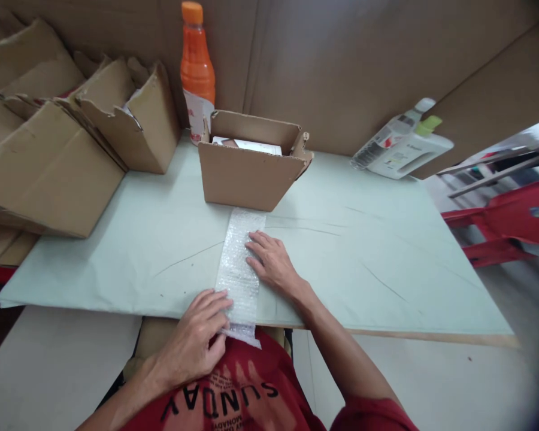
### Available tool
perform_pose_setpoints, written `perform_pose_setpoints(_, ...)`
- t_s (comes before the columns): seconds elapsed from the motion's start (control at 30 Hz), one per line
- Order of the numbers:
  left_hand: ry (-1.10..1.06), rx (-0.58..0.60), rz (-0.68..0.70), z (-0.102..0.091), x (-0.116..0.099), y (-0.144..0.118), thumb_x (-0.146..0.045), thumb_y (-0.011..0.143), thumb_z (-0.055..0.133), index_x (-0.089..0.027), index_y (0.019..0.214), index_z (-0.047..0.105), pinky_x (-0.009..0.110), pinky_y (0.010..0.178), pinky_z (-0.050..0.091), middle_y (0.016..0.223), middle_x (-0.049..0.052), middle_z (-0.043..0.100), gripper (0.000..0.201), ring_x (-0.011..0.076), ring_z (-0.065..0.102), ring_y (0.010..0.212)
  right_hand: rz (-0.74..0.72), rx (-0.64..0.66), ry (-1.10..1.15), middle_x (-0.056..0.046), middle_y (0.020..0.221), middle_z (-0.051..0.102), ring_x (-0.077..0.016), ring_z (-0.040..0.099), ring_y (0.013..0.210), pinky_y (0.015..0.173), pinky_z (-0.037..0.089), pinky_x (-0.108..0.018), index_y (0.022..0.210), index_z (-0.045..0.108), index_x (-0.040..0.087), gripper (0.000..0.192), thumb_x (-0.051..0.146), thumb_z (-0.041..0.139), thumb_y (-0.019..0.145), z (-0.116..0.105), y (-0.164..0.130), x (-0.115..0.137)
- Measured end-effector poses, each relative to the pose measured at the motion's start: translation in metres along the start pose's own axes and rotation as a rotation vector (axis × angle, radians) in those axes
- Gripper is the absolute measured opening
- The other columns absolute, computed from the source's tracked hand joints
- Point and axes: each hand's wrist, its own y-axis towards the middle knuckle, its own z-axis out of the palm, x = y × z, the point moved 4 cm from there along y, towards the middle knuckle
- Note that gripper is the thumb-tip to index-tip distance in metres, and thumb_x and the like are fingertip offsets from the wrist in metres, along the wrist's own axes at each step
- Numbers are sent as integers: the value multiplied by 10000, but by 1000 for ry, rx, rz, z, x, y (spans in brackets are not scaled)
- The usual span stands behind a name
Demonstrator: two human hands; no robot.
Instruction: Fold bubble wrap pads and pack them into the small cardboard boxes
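Note:
A narrow strip of clear bubble wrap lies lengthwise on the pale green tabletop, and its near end hangs over the front edge towards my red shirt. My left hand rests along the strip's left side near that end. Its fingers reach out onto the plastic, with the thumb apart and lower, close to the loose end. Farther up, my right hand lies flat with fingers spread over the right side of the strip. Just beyond the strip's far end stands an open cardboard box with a white item inside.
Several open cardboard boxes crowd the left side. An orange-capped bottle stands behind the middle box. At the back right, a clear bottle and a white jug lean by the cardboard wall. A red chair is beyond the table.

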Motion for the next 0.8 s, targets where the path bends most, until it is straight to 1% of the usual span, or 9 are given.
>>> perform_pose_setpoints(0.1,-55,39,36,-1,-6,-2,-39,768,511,-235,885,644,504,1074,489,979,68,762,264,259,678,1139,-12,0,-7,-141,1478,569,-322,455,1426,1090,410,-517,1261,674,185,330,243,588,947,-1,3,1)
perform_pose_setpoints(0.17,-89,56,39,-4,-8,-2,-54,796,494,-234,866,644,443,990,533,897,56,752,245,242,704,1044,-18,-7,-8,-130,1484,565,-315,453,1429,1095,407,-516,1260,673,201,323,246,580,954,-1,3,2)
perform_pose_setpoints(0.23,-120,88,-4,-7,-6,1,-82,829,485,-233,850,644,368,859,556,854,43,740,221,213,708,892,-16,-11,0,-144,1481,565,-319,446,1433,1107,398,-514,1258,673,179,323,242,580,955,0,3,2)
perform_pose_setpoints(0.33,-122,130,-116,-11,2,11,-138,876,489,-237,861,649,293,687,508,768,11,707,189,178,658,708,-4,-20,26,-164,1481,560,-328,433,1444,1122,391,-514,1258,670,153,332,231,593,945,2,3,2)
perform_pose_setpoints(0.4,-95,131,-159,-13,9,21,-172,897,497,-243,886,656,280,668,485,770,2,707,174,176,657,706,8,-59,55,-159,1504,537,-326,439,1440,1128,394,-518,1266,665,168,344,226,606,932,2,0,0)
perform_pose_setpoints(0.5,-36,79,-142,-15,19,42,-178,897,503,-246,920,668,291,726,493,852,15,734,179,193,681,796,36,-200,142,-145,1506,534,-302,508,1382,1123,421,-507,1264,658,193,337,237,590,936,-8,-12,-4)
perform_pose_setpoints(0.6,53,-18,-95,-16,31,64,-156,881,517,-238,928,681,314,760,503,877,36,735,189,215,673,841,56,-376,240,-126,1416,610,-265,571,1306,1100,456,-479,1229,664,217,288,256,539,972,-25,-36,-3)
perform_pose_setpoints(0.67,93,-70,-75,-15,38,74,-134,870,529,-235,930,687,326,771,509,876,41,734,197,225,661,855,61,-456,276,-114,1343,655,-248,602,1259,1069,483,-463,1200,668,233,257,255,528,986,-34,-54,3)
perform_pose_setpoints(0.8,124,-102,-72,-5,50,84,-122,880,533,-220,980,696,372,841,519,921,61,737,215,248,644,917,-4,-474,287,-105,1272,683,-235,642,1166,981,525,-440,1155,670,249,215,224,551,977,-33,-80,29)
